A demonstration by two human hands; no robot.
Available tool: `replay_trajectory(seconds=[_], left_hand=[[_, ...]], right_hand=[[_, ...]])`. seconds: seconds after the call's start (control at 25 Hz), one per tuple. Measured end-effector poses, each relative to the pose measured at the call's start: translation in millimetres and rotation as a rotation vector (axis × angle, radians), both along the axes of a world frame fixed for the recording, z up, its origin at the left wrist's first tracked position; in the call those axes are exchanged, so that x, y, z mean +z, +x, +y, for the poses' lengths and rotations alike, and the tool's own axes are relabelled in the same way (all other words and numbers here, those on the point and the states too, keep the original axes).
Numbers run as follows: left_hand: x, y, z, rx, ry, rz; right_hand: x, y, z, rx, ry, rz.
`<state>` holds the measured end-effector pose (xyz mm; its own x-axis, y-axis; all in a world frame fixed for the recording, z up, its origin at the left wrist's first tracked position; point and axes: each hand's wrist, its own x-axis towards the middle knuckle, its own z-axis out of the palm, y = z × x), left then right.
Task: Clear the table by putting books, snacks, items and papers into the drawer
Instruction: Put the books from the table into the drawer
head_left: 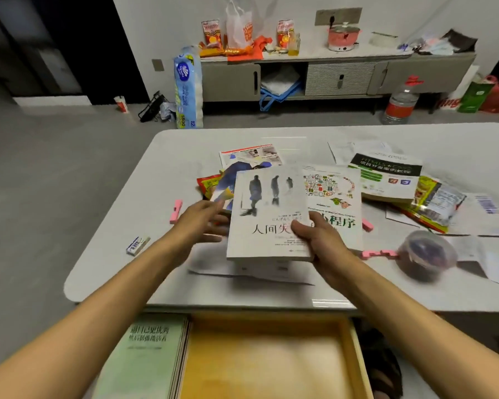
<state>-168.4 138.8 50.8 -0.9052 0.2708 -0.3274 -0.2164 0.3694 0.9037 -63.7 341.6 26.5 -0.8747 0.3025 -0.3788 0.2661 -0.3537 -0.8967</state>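
Note:
A white book with three dark figures on its cover (pixel 267 203) is lifted a little above the white table (pixel 121 214). My right hand (pixel 317 240) grips its lower right corner, thumb on the cover. My left hand (pixel 205 223) is beside the book's left edge with fingers stretched out, holding nothing. Below the table's near edge the wooden drawer (pixel 271 355) stands pulled out, with a pale green book (pixel 144 352) lying in its left side. More books (pixel 386 180) lie further back on the table, and a blue-covered one (pixel 228 182) sits behind my left hand.
Snack packets (pixel 435 203), papers (pixel 496 254), pink clips (pixel 175 211), a small white box (pixel 138 245) and a lidded round tub (pixel 427 253) lie on the table. A grey sideboard (pixel 337 79) with bags stands at the far wall.

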Motion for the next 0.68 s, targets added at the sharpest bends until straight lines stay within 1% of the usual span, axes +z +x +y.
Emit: replay_trajectory(seconds=[0.04, 0.08, 0.16, 0.24, 0.28, 0.36, 0.44, 0.48, 0.56, 0.68], left_hand=[[2, 23, -12, -0.042, 0.065, -0.073], [-1, 44, -29, -0.059, 0.064, -0.100], [-17, 76, -76, -0.060, -0.008, -0.139], [-34, 103, -128, -0.088, -0.061, -0.263], [-41, 115, -149, -0.107, -0.097, -0.319], [-50, 136, -186, -0.121, -0.212, -0.385], [-58, 148, -209, -0.131, -0.357, -0.410], [-63, 150, -218, -0.139, -0.418, -0.414], [-76, 145, -232, -0.107, -0.455, -0.390], [-101, 127, -240, -0.040, -0.507, -0.284]], right_hand=[[-6, 13, -17, 0.042, -0.006, -0.018], [-11, 27, -35, 0.096, -0.022, -0.042], [-19, 51, -66, 0.249, 0.004, -0.100], [-29, 75, -99, 0.394, 0.110, -0.142], [-37, 87, -115, 0.429, 0.145, -0.161], [-51, 112, -153, 0.514, 0.091, -0.191], [-65, 128, -182, 0.570, -0.006, -0.238], [-74, 129, -191, 0.580, -0.023, -0.253], [-93, 122, -205, 0.588, -0.035, -0.271], [-122, 97, -221, 0.604, 0.015, -0.326]])
